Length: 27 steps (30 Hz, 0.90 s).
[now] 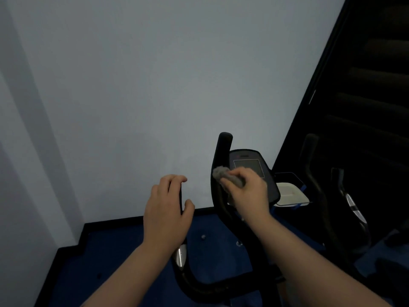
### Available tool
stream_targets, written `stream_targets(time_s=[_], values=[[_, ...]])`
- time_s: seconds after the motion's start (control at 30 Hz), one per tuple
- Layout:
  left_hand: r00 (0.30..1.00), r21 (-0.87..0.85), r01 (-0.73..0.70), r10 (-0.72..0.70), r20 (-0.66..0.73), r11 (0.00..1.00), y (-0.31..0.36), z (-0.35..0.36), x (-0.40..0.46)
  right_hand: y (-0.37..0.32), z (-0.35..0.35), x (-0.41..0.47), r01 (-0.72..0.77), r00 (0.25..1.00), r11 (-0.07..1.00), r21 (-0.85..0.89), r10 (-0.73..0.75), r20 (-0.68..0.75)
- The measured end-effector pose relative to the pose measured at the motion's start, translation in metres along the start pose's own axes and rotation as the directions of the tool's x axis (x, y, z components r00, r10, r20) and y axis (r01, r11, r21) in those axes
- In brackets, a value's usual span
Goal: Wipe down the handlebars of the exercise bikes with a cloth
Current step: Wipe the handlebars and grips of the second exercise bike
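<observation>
An exercise bike stands in front of me with black handlebars. Its right handlebar (222,147) rises upright beside the console (250,165). My right hand (250,191) holds a grey cloth (223,175) pressed against that bar, a little below its top end. My left hand (166,209) is curled around the left handlebar (181,196), of which only a thin black strip shows between fingers and thumb. A silver sensor plate (180,254) shows on the left bar below the hand.
A pale wall (132,85) is close ahead, with blue floor (115,251) below. A second bike's handlebars (314,173) stand at the right in a dark area. A white container (291,193) sits behind the console.
</observation>
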State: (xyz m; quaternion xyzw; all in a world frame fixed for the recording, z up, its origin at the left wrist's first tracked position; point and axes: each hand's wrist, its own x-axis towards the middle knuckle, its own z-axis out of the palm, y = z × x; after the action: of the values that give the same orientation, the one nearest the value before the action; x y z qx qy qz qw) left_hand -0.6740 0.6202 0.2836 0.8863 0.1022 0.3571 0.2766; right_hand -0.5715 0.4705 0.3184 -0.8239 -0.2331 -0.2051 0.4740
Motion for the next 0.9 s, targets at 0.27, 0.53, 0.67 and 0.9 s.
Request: stream_targets(time_s=[0.27, 0.53, 0.67, 0.9], values=[[0.998, 0.015, -0.031, 0.030, 0.063, 0.999, -0.002, -0.010, 0.001, -0.040, 0.022, 0.032, 0.416, 0.899, 0.753, -0.509, -0.424, 0.107], [0.991, -0.036, 0.005, 0.000, 0.133, 0.999, 0.000, -0.016, 0.001, -0.015, -0.040, 0.002, 0.330, 0.741, 0.934, -0.135, -0.168, 0.650], [0.985, -0.132, 0.151, -0.138, 0.107, 0.980, 0.018, -0.010, -0.004, -0.020, -0.052, 0.014, 0.278, 0.787, 0.955, -0.100, -0.167, 0.594], [0.989, -0.478, 0.130, -0.082, 0.120, 0.869, 0.059, -0.001, -0.059, 0.013, -0.059, -0.061, 0.154, 0.833, 0.983, -0.097, -0.076, 0.548]])
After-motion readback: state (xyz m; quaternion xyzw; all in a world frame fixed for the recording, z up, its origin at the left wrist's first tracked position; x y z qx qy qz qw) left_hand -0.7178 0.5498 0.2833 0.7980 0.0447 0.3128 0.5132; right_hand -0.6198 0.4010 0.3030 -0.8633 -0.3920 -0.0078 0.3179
